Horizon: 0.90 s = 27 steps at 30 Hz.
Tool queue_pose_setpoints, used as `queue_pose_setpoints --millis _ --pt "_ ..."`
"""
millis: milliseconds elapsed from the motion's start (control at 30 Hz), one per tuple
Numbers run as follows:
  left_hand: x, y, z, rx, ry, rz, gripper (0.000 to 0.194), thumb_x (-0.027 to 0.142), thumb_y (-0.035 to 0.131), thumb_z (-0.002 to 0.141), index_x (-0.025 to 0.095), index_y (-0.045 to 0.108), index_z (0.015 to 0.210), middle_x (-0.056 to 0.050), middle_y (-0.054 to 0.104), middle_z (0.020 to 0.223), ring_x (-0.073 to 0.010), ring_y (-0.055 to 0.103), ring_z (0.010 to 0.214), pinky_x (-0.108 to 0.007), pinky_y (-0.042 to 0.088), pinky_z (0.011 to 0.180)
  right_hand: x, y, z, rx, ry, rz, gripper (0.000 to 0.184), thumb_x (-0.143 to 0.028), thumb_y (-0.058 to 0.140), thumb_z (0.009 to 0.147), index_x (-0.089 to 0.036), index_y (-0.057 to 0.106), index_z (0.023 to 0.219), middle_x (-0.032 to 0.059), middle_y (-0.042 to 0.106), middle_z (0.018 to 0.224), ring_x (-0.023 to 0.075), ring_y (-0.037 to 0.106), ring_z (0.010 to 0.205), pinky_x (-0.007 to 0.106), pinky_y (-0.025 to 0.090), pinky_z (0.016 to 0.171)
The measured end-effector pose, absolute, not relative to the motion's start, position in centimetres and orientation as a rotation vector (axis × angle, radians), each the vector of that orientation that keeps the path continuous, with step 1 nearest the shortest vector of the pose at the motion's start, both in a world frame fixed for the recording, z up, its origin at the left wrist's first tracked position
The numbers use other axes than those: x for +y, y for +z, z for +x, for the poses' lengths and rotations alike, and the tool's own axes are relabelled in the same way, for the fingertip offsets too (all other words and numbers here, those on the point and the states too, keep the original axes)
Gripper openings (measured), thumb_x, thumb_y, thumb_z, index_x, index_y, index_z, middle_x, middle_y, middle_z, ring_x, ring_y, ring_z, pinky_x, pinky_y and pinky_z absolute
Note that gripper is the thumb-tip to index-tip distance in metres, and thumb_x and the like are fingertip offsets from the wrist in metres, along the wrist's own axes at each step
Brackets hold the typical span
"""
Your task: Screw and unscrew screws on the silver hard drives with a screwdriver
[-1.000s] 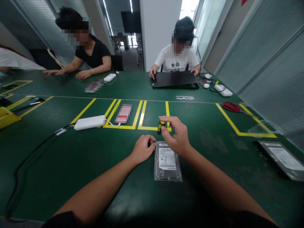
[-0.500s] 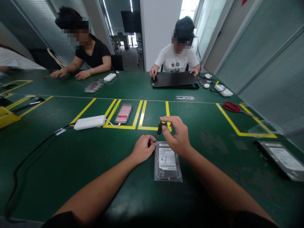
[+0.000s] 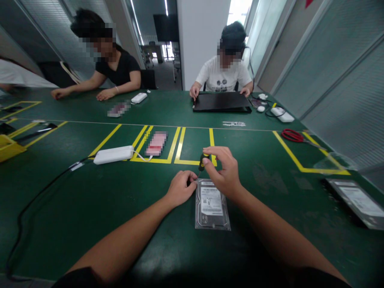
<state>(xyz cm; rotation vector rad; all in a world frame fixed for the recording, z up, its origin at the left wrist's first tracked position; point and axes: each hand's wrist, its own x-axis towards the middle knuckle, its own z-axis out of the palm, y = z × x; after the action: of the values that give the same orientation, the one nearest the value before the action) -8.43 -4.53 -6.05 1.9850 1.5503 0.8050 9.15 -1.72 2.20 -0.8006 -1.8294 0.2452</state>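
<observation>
A silver hard drive (image 3: 211,204) with a white label lies flat on the green table in front of me. My right hand (image 3: 223,168) grips a small black-and-yellow screwdriver (image 3: 203,161) by its handle, thumb and fingers around it. The screwdriver leans slightly, its thin shaft pointing down to the drive's far left corner. At that same corner my left hand (image 3: 181,187) has its thumb and forefinger closed on the drive's edge, close beside the screwdriver tip. The tip itself is too small to make out.
Another drive (image 3: 357,200) lies at the right, with red-handled scissors (image 3: 292,135) beyond it. A white power bank (image 3: 114,155) with a black cable is at the left, wired to a phone (image 3: 157,143). Across the table, one person holds a black panel (image 3: 222,101); another rests both hands there.
The screwdriver handle has turned a little in my right hand; both my hands stay in place. The far-left person's hand has slid to the left.
</observation>
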Motion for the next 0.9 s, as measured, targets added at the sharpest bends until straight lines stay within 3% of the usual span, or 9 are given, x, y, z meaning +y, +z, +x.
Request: queue_pose_setpoints --millis 133,267,400,533,633,733,900 --pt "-4.59 -5.87 -8.41 1.547 0.81 1.993 0.009 0.02 0.057 0.082 0.019 0.061 0.09 -0.001 0.064 0.08 -0.0193 0.056 0.08 -0.032 0.042 0.074 -1.61 2.17 9.19 -1.831 0.186 -0.83 0.016 -0.031 0.07 0.081 -0.025 0.064 0.095 0.0037 0.065 0.09 0.0206 0.059 0.091 0.041 0.048 0.081" --pt "-4.59 -5.8 -8.39 1.543 0.813 1.987 0.009 0.021 0.057 0.083 0.019 0.061 0.091 -0.001 0.064 0.08 -0.0194 0.055 0.08 -0.032 0.042 0.074 -1.7 2.3 9.12 -1.83 0.185 -0.802 0.01 -0.022 0.063 0.085 -0.025 0.063 0.094 0.0025 0.068 0.091 0.0194 0.061 0.09 0.04 0.048 0.083" --pt "-4.56 -5.86 -8.4 1.539 0.815 1.979 0.009 0.02 0.057 0.082 0.019 0.061 0.09 -0.001 0.064 0.08 -0.0193 0.055 0.081 -0.032 0.041 0.073 -1.84 2.27 9.04 -1.813 0.246 -0.812 0.021 -0.015 0.055 0.086 -0.026 0.063 0.102 0.0025 0.071 0.098 0.0198 0.062 0.096 0.041 0.05 0.084" --pt "-4.59 -5.94 -8.42 1.537 0.818 1.974 0.009 0.02 0.057 0.083 0.019 0.061 0.09 -0.001 0.064 0.08 -0.0193 0.055 0.081 -0.031 0.041 0.073 -1.76 2.07 9.05 -1.807 0.228 -0.81 0.014 -0.021 0.061 0.085 -0.025 0.063 0.099 0.0043 0.068 0.099 0.0203 0.061 0.099 0.042 0.049 0.087" --pt "-4.59 -5.96 -8.44 1.537 0.816 1.978 0.009 0.02 0.057 0.083 0.019 0.061 0.091 0.0 0.063 0.079 -0.0189 0.055 0.081 -0.031 0.041 0.073 -1.63 2.03 9.09 -1.814 0.194 -0.847 0.013 -0.027 0.067 0.082 -0.024 0.063 0.095 0.0037 0.065 0.092 0.0198 0.059 0.092 0.04 0.049 0.081" --pt "-4.55 -5.89 -8.42 1.542 0.808 1.979 0.008 0.02 0.057 0.083 0.018 0.061 0.09 0.0 0.063 0.079 -0.0187 0.055 0.08 -0.031 0.041 0.073 -1.6 2.13 9.11 -1.818 0.174 -0.82 0.01 -0.021 0.064 0.084 -0.023 0.062 0.094 0.0025 0.068 0.091 0.0185 0.06 0.091 0.038 0.049 0.082" --pt "-4.56 -5.81 -8.35 1.545 0.812 1.975 0.009 0.019 0.057 0.083 0.018 0.061 0.09 -0.001 0.064 0.079 -0.0188 0.055 0.08 -0.031 0.041 0.073 -1.81 2.26 9.06 -1.809 0.235 -0.809 0.022 -0.012 0.055 0.086 -0.024 0.063 0.103 0.0032 0.072 0.101 0.0187 0.062 0.097 0.039 0.05 0.083"
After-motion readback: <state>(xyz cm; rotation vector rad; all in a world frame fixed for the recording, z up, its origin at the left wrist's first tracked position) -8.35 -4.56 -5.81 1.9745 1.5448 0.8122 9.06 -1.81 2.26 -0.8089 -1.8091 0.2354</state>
